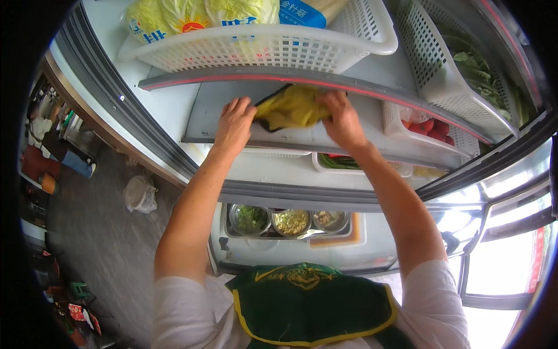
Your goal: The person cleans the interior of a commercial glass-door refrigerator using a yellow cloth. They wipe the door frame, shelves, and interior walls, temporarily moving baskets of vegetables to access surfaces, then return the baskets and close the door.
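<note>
A yellow cloth with a dark border hangs crumpled and slightly blurred between both hands, just over a grey refrigerator shelf. My left hand grips its left end, fingers curled at the dark edge. On the other side, my right hand is closed around the right end of the cloth. The shelf above, with a grey and red front strip, hides part of the cloth's far edge.
A white basket of bagged cabbages stands above. Right are a basket of leafy greens and one of red vegetables. Below sit green vegetables and bowls of chopped food. A lidded bucket stands on the floor.
</note>
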Available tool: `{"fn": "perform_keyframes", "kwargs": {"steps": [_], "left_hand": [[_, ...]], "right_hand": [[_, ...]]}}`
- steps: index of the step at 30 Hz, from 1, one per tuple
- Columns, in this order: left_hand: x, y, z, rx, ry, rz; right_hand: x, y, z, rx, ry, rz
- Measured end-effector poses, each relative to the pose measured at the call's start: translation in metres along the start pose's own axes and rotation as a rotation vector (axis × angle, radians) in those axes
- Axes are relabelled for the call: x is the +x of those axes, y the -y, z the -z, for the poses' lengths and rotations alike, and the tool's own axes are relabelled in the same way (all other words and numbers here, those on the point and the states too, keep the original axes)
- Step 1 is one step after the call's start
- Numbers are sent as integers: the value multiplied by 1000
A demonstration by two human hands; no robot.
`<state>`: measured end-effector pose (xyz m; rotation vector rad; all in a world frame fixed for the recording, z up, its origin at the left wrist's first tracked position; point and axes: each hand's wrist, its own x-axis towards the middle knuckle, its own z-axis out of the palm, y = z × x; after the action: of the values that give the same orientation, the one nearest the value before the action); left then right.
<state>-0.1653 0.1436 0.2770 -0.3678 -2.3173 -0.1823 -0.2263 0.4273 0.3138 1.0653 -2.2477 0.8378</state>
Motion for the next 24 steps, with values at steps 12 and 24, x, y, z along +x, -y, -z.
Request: {"fn": "perform_keyframes", "kwargs": {"steps": [12,24], "left_hand": [[0,-61,-6,-354,213,300],[35,-57,-5,-1573,133,1092]], "right_hand": [[-40,42,-3,-108,193,-433],[19,39,-84,332,-137,-485]]}}
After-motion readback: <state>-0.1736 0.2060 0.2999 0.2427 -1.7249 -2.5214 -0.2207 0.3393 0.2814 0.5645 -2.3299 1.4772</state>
